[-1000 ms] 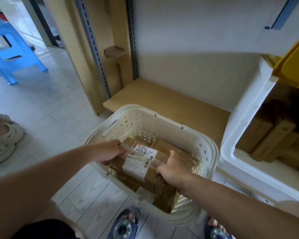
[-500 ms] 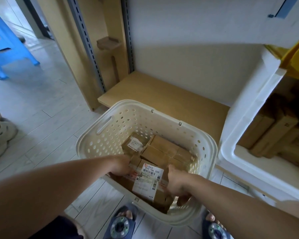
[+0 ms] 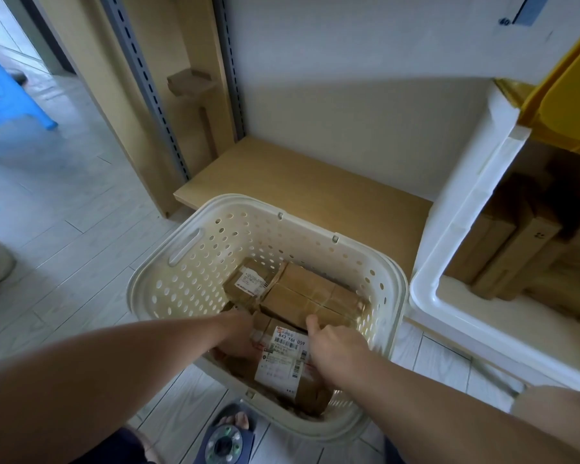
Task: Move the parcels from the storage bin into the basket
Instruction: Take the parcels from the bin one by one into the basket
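Both hands are down in the basket (image 3: 181, 286), one at each end of the labelled parcel (image 3: 283, 360). The parcel lies at the near end of the basket, white label up, between the two hands. The left hand (image 3: 236, 336) is at the parcel's left end, fingers curled down along its side and mostly hidden; whether it really grips cannot be told. The right hand (image 3: 332, 343) sits at the parcel's right end, thumb pointing up and away, fingers curled down over the edge and out of sight; its hold cannot be told either.

Just beyond the fingertips, more parcels (image 3: 302, 293) lie packed on the basket floor, brown boxes side by side, the one beyond the left hand with a small label. The basket stands on the floor (image 3: 81, 236), its far rim against a low wooden shelf (image 3: 315, 195).

Out to the right of the right hand is the white bin (image 3: 449, 229), with more brown boxes (image 3: 523, 242) standing inside, well apart from both hands. Above it, a yellow bin (image 3: 570, 95). Below the hands, a slipper (image 3: 228, 440) shows near the basket's near rim. Far off to the left of the left hand, a blue stool (image 3: 10, 98).
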### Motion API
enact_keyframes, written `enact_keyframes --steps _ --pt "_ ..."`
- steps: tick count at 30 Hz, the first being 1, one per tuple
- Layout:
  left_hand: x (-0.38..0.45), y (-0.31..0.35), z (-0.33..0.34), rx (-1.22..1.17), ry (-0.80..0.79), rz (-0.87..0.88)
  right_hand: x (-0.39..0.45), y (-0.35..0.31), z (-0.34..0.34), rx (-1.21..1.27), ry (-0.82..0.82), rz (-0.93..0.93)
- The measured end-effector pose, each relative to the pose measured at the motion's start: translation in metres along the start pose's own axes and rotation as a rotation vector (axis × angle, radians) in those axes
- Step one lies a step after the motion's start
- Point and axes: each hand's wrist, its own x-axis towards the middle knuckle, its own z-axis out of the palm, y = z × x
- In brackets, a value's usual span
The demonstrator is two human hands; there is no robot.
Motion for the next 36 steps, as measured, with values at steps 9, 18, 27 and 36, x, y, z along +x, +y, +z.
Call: enact_keyframes --steps 9,18,27,36 --pt "-0.006 0.011 -0.001 0.093 0.042 0.129 0.014 0.001 0.004 -0.124 0.058 -0.012" --pt "-0.021 -0.007 -0.015 -0.146 -0.086 0.164 0.009 0.006 -0.016 -0.028 0.008 -0.047" --pt "-0.07 0.015 -0.054 -0.003 0.406 0.381 -0.013 0.016 -0.052 0.122 0.132 -0.124" --pt "-0.145 0.04 -0.084 -0.311 0.97 0.665 -0.09 0.023 -0.106 0.323 0.59 -0.276"
